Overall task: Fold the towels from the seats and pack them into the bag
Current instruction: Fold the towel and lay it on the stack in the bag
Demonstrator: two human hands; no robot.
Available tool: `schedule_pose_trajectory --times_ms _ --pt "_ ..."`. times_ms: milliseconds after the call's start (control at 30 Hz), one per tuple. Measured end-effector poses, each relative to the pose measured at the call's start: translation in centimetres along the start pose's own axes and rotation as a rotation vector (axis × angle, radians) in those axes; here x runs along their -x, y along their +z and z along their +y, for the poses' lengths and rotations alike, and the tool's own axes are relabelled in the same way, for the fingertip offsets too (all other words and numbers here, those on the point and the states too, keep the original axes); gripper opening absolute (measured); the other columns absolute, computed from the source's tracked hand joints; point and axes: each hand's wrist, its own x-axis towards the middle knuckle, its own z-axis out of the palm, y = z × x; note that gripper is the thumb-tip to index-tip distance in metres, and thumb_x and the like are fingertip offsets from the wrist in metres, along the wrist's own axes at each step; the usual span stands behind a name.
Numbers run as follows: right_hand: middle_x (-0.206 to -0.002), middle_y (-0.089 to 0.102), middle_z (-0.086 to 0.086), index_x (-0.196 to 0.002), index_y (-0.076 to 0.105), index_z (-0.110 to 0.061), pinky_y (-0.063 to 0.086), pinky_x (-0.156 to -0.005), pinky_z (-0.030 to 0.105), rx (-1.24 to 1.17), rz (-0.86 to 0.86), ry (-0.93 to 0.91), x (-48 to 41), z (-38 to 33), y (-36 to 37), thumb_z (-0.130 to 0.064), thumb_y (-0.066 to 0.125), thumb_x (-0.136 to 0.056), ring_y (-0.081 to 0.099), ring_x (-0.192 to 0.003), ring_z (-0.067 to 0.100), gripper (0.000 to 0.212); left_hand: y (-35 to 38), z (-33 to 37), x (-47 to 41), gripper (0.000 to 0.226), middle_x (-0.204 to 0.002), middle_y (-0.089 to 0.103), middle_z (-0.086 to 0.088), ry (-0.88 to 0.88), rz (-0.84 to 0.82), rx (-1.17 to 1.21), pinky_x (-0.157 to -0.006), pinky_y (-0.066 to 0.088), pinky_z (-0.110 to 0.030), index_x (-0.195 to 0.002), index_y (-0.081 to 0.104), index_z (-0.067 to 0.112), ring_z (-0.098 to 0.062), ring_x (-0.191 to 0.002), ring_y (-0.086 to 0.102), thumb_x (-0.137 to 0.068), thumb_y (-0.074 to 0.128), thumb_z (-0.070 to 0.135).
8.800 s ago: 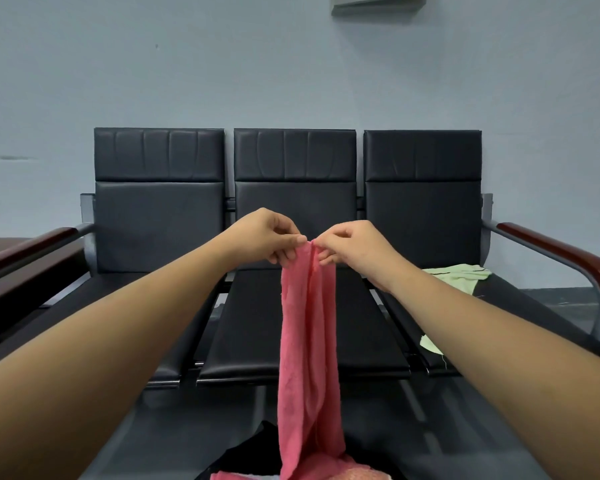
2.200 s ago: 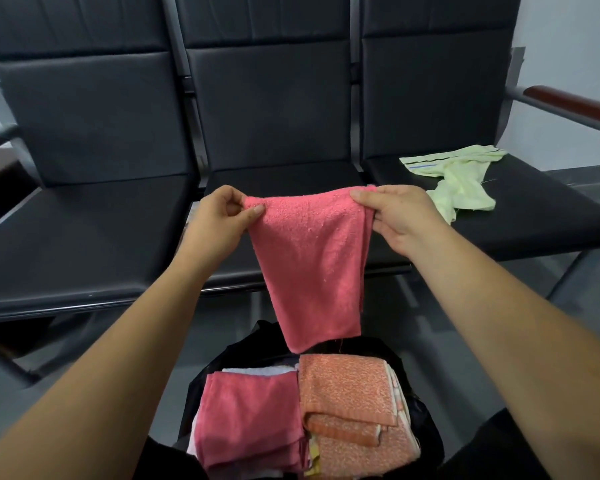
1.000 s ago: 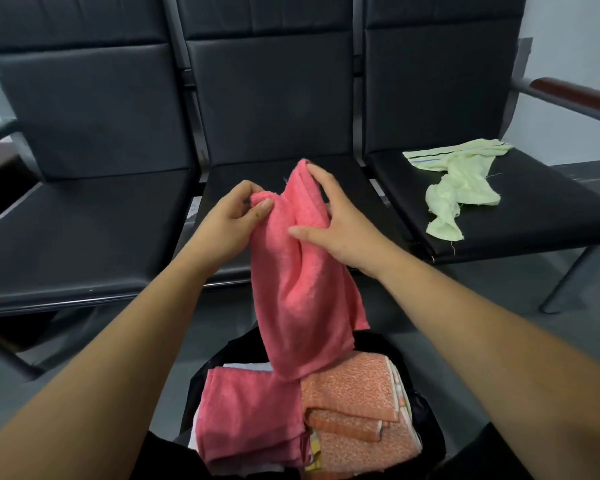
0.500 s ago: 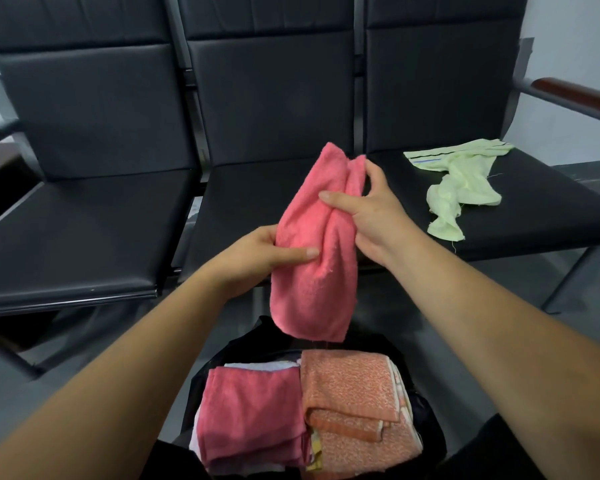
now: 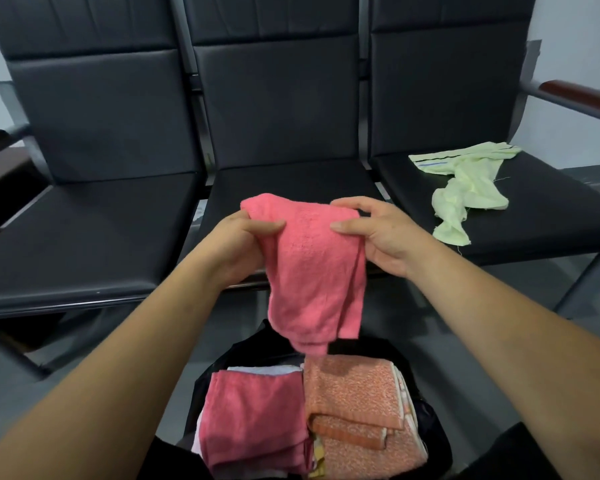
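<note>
A folded pink towel hangs in front of me above the open black bag. My left hand grips its upper left corner and my right hand pinches its upper right edge. The towel's lower end dangles just over the bag's contents. Inside the bag lie a folded pink towel on the left and folded orange towels on the right. A crumpled pale green towel lies on the right seat.
Three black padded seats stand in a row, the left seat and middle seat bare. A wooden armrest sticks out at the far right. Grey floor surrounds the bag.
The towel was bunched upright between my hands half a second ago. It is now spread sideways, with my left hand raised to its left corner and my right hand at its right edge.
</note>
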Motion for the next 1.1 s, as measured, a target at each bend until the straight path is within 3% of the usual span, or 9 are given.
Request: schedule_pose_trajectory --times_ms 100,300,433,500,600,700,800,933,1100 --pt "-0.114 0.068 0.016 -0.108 0.074 -0.015 0.058 -0.069 0.028 0.016 0.122 -0.079 0.0 -0.3 -0.5 0.005 0.073 -0.084 0.073 -0.083 0.02 0.031 -0.8 0.0 0.1 0.034 -0.11 0.076 -0.01 0.03 0.021 -0.294 -0.087 0.06 -0.038 -0.117 0.068 0.007 -0.025 -0.102 0.073 -0.084 0.073 0.005" --pt "-0.095 0.073 -0.003 -0.084 0.077 -0.022 0.047 -0.077 0.016 0.533 0.374 -0.196 0.1 -0.4 -0.4 -0.004 0.074 -0.087 0.066 -0.095 0.008 0.019 -0.9 -0.5 -0.4 0.042 -0.105 0.077 -0.011 0.004 0.071 -0.354 -0.093 0.056 -0.039 -0.109 0.073 0.002 -0.025 -0.102 0.073 -0.076 0.079 0.027" --pt "-0.098 0.073 0.005 -0.095 0.077 -0.014 0.052 -0.081 0.022 0.452 0.24 -0.087 0.2 -0.9 -0.4 -0.002 0.077 -0.084 0.07 -0.097 0.016 0.016 -0.4 -0.5 -0.4 0.031 -0.106 0.076 -0.007 -0.041 0.12 -0.226 -0.073 0.06 -0.038 -0.116 0.07 0.009 -0.02 -0.093 0.073 -0.09 0.072 0.028" --pt "-0.11 0.07 0.014 -0.116 0.07 -0.01 0.058 -0.087 0.03 0.271 0.084 0.023 0.2 -0.9 -0.7 0.0 0.083 -0.076 0.071 -0.104 0.025 0.043 -0.5 -0.3 -0.4 0.026 -0.097 0.076 -0.006 -0.05 0.146 -0.249 -0.061 0.058 -0.032 -0.111 0.071 0.009 -0.017 -0.079 0.073 -0.094 0.069 0.028" --pt "-0.116 0.068 0.015 -0.124 0.063 -0.03 0.057 -0.096 0.044 0.562 0.064 0.035 -0.2 -0.4 -1.3 -0.007 0.094 -0.059 0.069 -0.106 0.028 0.076 -0.6 -0.1 -0.3 0.027 -0.086 0.076 -0.005 -0.067 0.154 -0.293 -0.054 0.055 -0.025 -0.104 0.072 0.005 -0.012 -0.067 0.071 -0.094 0.069 0.03" --pt "-0.101 0.074 0.001 -0.094 0.072 -0.03 0.057 -0.094 0.044 0.792 0.142 -0.057 0.0 -0.4 -1.1 -0.01 0.089 -0.07 0.07 -0.097 0.02 0.036 -0.7 0.0 -0.1 0.023 -0.096 0.076 -0.009 -0.07 0.058 -0.233 -0.063 0.059 -0.027 -0.108 0.071 0.002 -0.015 -0.078 0.073 -0.092 0.069 0.019" --pt "-0.092 0.074 0.0 -0.089 0.074 -0.025 0.056 -0.086 0.037 0.717 0.196 -0.13 0.2 -0.4 -1.4 -0.009 0.078 -0.082 0.069 -0.088 0.016 0.019 -1.1 0.1 0.4 0.036 -0.11 0.074 -0.016 -0.043 -0.15 -0.286 -0.081 0.061 -0.031 -0.121 0.066 -0.002 -0.025 -0.099 0.072 -0.085 0.066 -0.003" --pt "-0.089 0.074 0.016 -0.085 0.072 -0.025 0.051 -0.069 0.032 0.582 0.202 -0.101 0.5 -0.2 -1.9 -0.006 0.074 -0.087 0.066 -0.076 0.021 0.02 -1.2 -0.5 -0.1 0.027 -0.111 0.074 -0.017 0.069 -0.035 -0.501 -0.093 0.058 -0.033 -0.117 0.071 0.002 -0.028 -0.107 0.071 -0.091 0.066 -0.001" --pt "-0.096 0.068 0.02 -0.098 0.067 -0.012 0.059 -0.073 0.042 0.024 0.263 0.019 0.4 -0.4 -2.0 0.007 0.073 -0.085 0.07 -0.072 0.025 0.023 -0.6 -0.7 -0.5 0.019 -0.105 0.075 -0.006 0.122 0.083 -0.384 -0.077 0.061 -0.031 -0.116 0.068 0.014 -0.019 -0.094 0.072 -0.099 0.061 0.011"
